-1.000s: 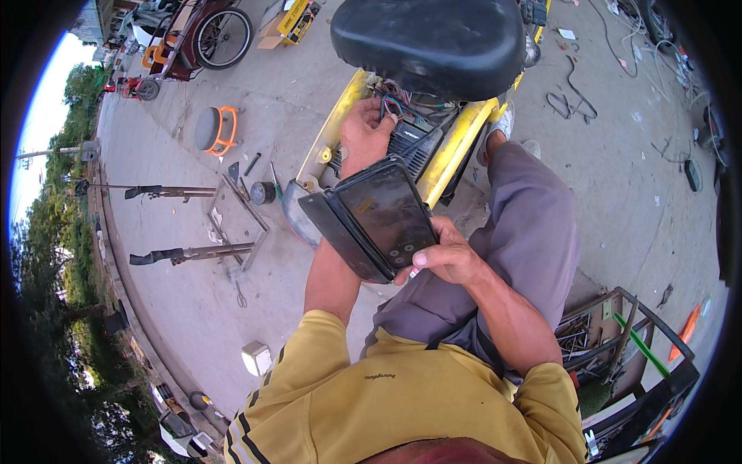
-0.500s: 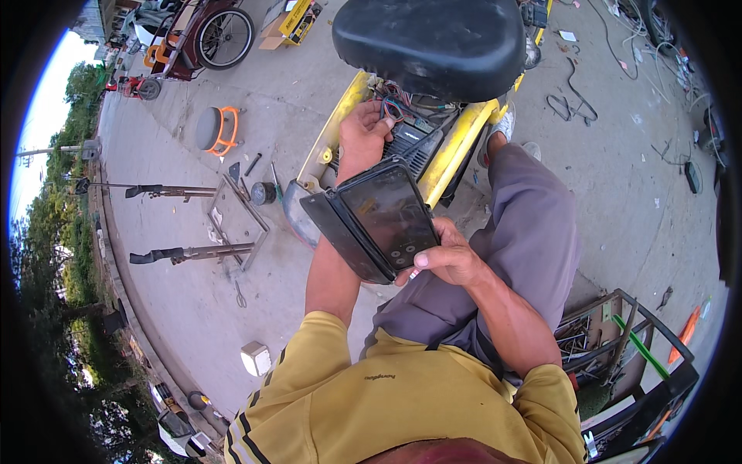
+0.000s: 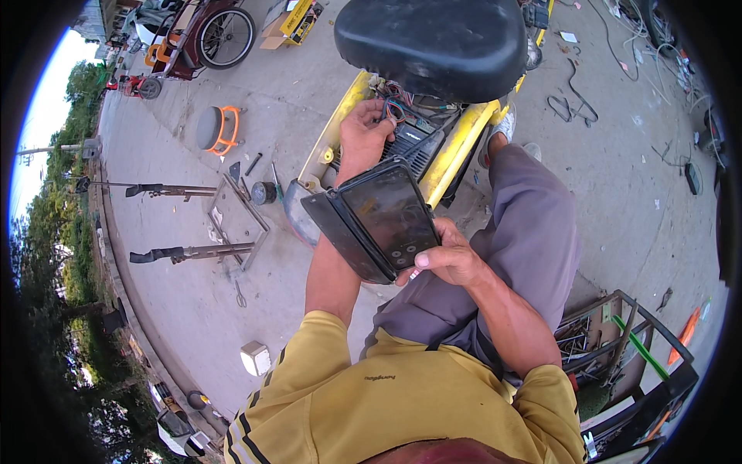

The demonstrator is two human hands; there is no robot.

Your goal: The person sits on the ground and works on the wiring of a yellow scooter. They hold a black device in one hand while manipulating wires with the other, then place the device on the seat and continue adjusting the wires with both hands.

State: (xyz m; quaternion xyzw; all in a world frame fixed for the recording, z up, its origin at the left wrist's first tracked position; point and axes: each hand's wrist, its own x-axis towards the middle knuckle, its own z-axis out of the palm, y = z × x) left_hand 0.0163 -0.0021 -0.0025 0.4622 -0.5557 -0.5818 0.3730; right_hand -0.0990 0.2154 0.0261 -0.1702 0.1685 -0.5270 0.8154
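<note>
Shows almost no change from a second ago: clamps phone [image 3: 390,210] at centre in right hand [image 3: 450,257], pinches wires [image 3: 398,99] at upper centre in left hand [image 3: 365,133], suggesting paused wire work.

Conc. floor [image 3: 182,301]: stool [image 3: 209,127], wht box [image 3: 255,359], yel. carton [image 3: 296,23]

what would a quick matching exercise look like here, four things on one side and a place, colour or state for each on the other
Things:
1. phone
2. left hand
3. stool
4. vehicle seat

Matches:
A. grey top, orange frame
B. at the coloured wires
C. black and broad
D. held in the right hand

Pairs: 1-D, 2-B, 3-A, 4-C
</note>
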